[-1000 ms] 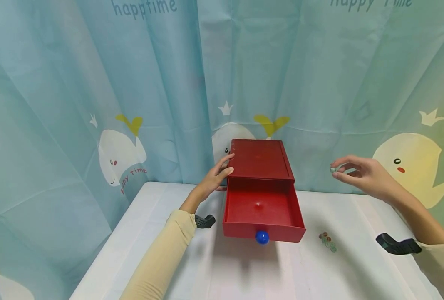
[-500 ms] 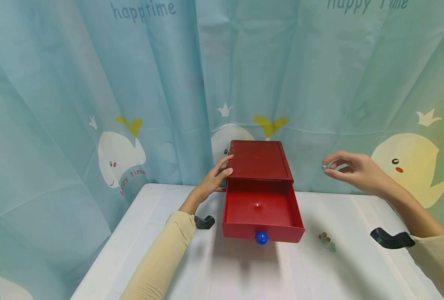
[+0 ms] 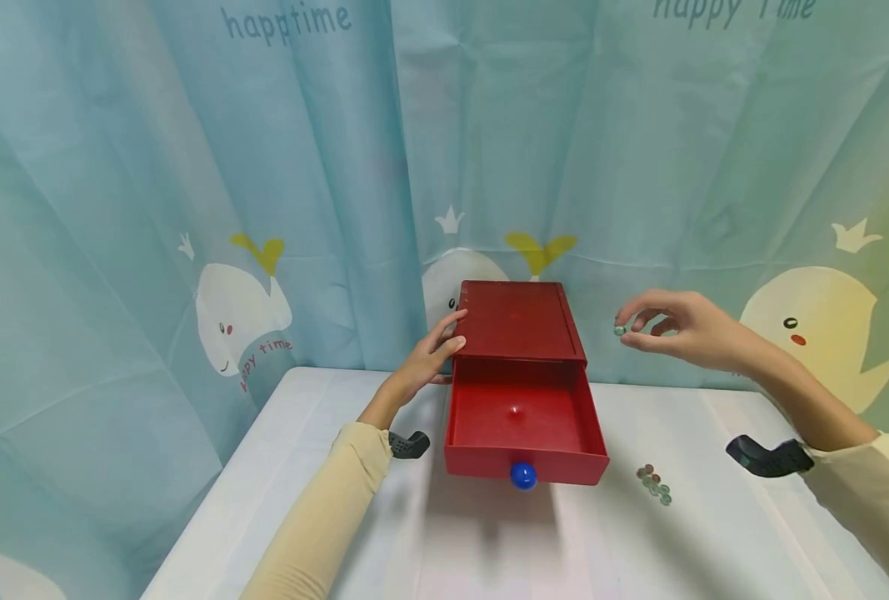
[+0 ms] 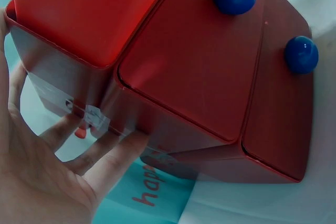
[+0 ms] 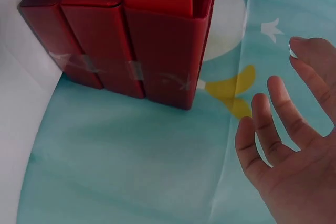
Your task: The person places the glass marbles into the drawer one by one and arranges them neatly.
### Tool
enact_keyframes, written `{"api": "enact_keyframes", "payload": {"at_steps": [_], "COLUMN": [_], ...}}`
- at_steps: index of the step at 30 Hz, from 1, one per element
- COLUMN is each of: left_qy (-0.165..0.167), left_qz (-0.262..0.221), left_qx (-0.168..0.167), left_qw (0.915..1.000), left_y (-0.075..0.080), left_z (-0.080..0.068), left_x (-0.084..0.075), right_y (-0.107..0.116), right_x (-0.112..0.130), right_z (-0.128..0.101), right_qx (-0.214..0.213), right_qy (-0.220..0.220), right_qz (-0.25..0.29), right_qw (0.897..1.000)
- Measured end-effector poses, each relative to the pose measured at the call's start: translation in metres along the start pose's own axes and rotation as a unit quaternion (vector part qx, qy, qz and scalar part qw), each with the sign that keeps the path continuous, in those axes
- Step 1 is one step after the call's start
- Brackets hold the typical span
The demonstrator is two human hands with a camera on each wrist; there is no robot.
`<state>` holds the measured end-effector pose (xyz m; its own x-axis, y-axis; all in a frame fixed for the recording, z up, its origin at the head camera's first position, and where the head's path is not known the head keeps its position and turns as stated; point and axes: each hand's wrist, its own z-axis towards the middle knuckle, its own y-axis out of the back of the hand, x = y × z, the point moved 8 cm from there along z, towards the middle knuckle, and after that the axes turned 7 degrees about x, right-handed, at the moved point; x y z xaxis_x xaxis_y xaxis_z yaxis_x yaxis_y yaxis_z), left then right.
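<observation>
Curtain point(image 3: 339, 167) reads "happtime" behind both hands: left point(image 3: 415, 364) spread against red cabinet point(image 3: 519, 321), right point(image 3: 687, 329) pinching greenish piece point(image 3: 620, 331).

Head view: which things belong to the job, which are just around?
Likely in the job:
greenish piece, pinched by the right grip
red cabinet, touched by the left grip
open drawer
loose small pieces

Just around:
patterned curtain
white table

drawer box point(image 3: 519, 321): smooth red plastic, slight sheen. knob point(image 3: 523, 476): glossy blue. curtain point(image 3: 639, 150): creased cloth. sleeve point(image 3: 320, 508): matt cloth.
</observation>
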<state>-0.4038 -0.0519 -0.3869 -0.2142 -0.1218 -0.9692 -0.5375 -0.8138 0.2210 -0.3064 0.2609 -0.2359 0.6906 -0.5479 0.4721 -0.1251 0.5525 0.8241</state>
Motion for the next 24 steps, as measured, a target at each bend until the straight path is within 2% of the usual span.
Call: {"api": "enact_keyframes", "payload": {"at_steps": [8,14,24], "left_qy": [-0.001,0.003,0.004], "left_qz": [0.0,0.003,0.004], "left_qx": [0.002,-0.002,-0.001], "left_qw": [1.0,1.0,1.0], "left_y": [-0.001,0.0,0.001], "left_z": [-0.002,-0.001,0.0], "left_x": [-0.002,0.0,0.0], "right_y": [-0.011,-0.021,-0.037], "right_x": [0.017,0.023,0.039], "right_z": [0.02,0.035,0.064], "right_qx": [0.048,0.071,0.113], "right_qy": [0.012,0.0,0.012], "right_qz": [0.004,-0.002,0.01], "right_qw": [0.999,0.997,0.993]}}
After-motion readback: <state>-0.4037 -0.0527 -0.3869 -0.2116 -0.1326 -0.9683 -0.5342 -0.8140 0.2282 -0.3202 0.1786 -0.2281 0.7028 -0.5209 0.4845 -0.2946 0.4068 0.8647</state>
